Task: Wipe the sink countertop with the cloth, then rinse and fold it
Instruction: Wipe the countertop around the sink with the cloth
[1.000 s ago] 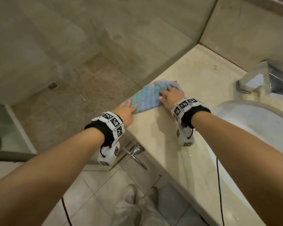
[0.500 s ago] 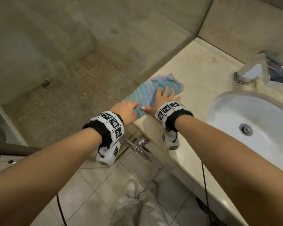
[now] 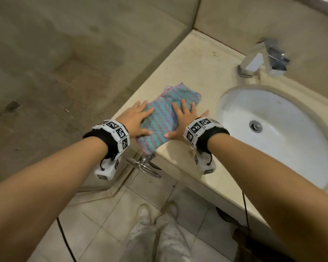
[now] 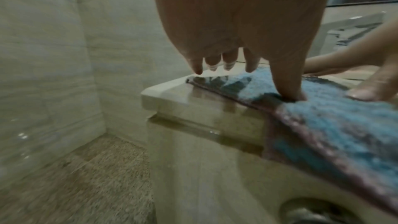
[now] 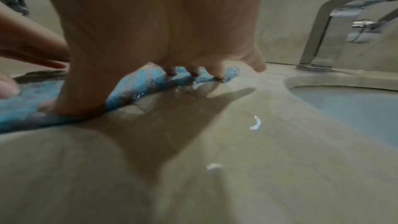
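Observation:
A blue and pink striped cloth (image 3: 164, 118) lies flat on the beige countertop (image 3: 203, 69), left of the basin, with its near corner hanging over the front edge. My left hand (image 3: 138, 120) presses the cloth's left side with straight, spread fingers. Flat on its right side lies my right hand (image 3: 184, 120), fingers straight. In the left wrist view the left thumb (image 4: 288, 81) pushes into the cloth (image 4: 336, 118) at the counter's corner. In the right wrist view the right fingertips (image 5: 217, 72) press the cloth (image 5: 137, 88) onto the wet counter (image 5: 215, 142).
A white oval basin (image 3: 284, 129) with a metal drain is sunk into the counter on the right. A chrome faucet (image 3: 261, 59) stands behind it. To the left is a shower floor (image 3: 45, 110) behind glass, with a metal handle (image 3: 144, 163) under the counter edge.
Both hands have slid the cloth along the counter toward the front edge and the basin. The right hand's fingers have flattened out. The cloth's near corner now overhangs the edge.

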`<state>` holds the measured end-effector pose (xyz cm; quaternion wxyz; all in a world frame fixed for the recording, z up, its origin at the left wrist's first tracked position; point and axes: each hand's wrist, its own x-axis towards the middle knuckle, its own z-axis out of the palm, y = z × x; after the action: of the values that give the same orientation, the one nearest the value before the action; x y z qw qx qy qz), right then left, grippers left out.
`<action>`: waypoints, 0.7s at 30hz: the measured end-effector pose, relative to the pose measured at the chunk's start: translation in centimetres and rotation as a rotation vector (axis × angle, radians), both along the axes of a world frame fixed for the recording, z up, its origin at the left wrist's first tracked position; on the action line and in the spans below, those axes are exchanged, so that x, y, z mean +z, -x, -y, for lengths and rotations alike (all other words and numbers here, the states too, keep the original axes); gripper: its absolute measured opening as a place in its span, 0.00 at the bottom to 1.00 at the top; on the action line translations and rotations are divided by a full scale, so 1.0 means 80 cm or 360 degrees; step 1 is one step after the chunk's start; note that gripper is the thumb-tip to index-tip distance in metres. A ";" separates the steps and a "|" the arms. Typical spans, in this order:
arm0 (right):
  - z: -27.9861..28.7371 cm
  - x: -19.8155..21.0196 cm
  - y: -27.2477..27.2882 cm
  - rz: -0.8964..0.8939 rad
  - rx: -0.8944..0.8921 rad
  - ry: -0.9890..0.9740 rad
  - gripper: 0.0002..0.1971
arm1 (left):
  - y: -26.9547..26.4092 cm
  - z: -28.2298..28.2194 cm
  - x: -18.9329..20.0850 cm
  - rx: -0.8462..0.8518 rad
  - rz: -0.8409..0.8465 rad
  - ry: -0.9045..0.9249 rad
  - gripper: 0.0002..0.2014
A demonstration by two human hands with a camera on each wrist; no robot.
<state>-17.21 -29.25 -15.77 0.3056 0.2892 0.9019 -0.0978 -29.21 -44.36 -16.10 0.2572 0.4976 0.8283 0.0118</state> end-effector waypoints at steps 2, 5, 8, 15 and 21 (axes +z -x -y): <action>-0.009 -0.001 -0.019 -0.0008 -0.0020 -0.0001 0.60 | -0.013 -0.011 -0.001 -0.0133 -0.0010 0.0009 0.43; -0.021 -0.002 -0.046 0.0007 -0.0034 -0.0014 0.61 | -0.037 -0.031 -0.005 -0.0350 -0.0043 0.0047 0.42; -0.036 -0.001 -0.076 -0.0002 -0.0057 -0.0005 0.61 | -0.068 -0.051 -0.006 -0.0424 -0.0009 0.0066 0.42; -0.051 -0.003 -0.136 -0.0021 0.0101 -0.0039 0.59 | -0.127 -0.074 -0.011 -0.0382 -0.0037 0.0109 0.44; -0.052 -0.004 -0.194 -0.0029 0.0171 -0.0063 0.56 | -0.186 -0.080 -0.012 -0.0379 -0.0065 0.0090 0.44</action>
<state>-1.71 -25.12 -16.09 0.2965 0.2456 0.9206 -0.0660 -14.32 -37.94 -17.03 0.2537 0.5851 0.7685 -0.0524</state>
